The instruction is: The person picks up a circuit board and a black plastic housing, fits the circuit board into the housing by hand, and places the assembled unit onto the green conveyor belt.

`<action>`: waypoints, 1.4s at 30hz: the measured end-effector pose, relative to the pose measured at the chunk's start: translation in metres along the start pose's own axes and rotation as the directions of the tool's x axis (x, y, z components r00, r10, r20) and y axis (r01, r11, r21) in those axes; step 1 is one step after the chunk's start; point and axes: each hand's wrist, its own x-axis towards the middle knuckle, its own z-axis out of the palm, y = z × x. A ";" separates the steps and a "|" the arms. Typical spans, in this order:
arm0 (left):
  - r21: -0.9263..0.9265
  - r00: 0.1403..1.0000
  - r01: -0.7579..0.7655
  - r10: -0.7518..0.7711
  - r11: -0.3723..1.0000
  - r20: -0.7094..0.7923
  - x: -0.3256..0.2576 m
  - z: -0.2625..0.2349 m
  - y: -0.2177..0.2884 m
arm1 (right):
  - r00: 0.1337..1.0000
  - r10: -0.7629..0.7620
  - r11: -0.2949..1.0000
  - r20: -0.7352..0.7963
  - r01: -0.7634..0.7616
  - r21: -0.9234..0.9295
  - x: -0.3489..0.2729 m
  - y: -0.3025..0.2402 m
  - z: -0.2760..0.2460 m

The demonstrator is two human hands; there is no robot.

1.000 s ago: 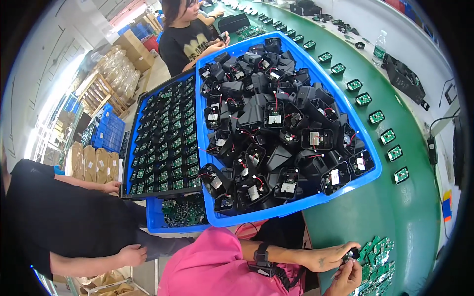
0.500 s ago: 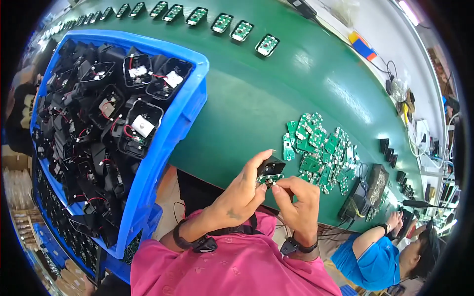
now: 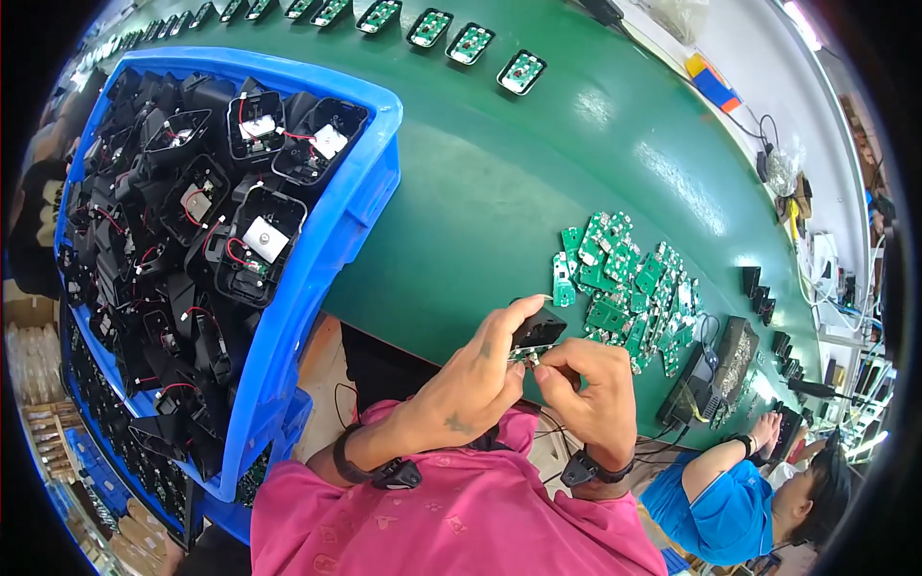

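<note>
My left hand (image 3: 477,374) is closed around a small black plastic housing (image 3: 541,329), its thumb low and its index finger along the upper side. A green circuit board (image 3: 549,349) sits edge-on at the near side of the housing, beneath my fingers. The thumb and index finger of my right hand (image 3: 593,384) pinch what looks like a small white connector (image 3: 534,358) at that board's edge. Fingers hide part of the board and any wire. Just beyond my hands lies a loose pile of green circuit boards (image 3: 615,312).
A blue crate (image 3: 382,120) at left is full of black housings (image 3: 264,245) with red wires. Along the far side of the green table (image 3: 461,182) runs a row of housings with boards (image 3: 522,72). A black power unit (image 3: 693,389) and a person in blue (image 3: 720,499) are at right.
Both hands and the housing have shifted slightly right, and the housing has tilted a little. My right fingers still pinch at the board's edge. The whole view has moved slightly.
</note>
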 end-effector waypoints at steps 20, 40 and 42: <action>0.058 0.980 -0.004 0.015 0.998 -0.199 0.000 0.020 -0.041 | 0.961 0.073 0.990 -0.268 -0.102 -0.094 0.001 0.000 0.031; -0.264 0.998 0.045 -0.054 0.963 -0.026 0.006 -0.014 -0.028 | 0.948 0.221 0.946 -0.230 -0.150 0.288 -0.009 0.043 0.030; -0.149 0.995 0.078 -0.069 0.986 0.069 -0.001 -0.020 -0.021 | 0.983 0.144 0.977 -0.115 -0.122 0.177 0.000 0.013 0.009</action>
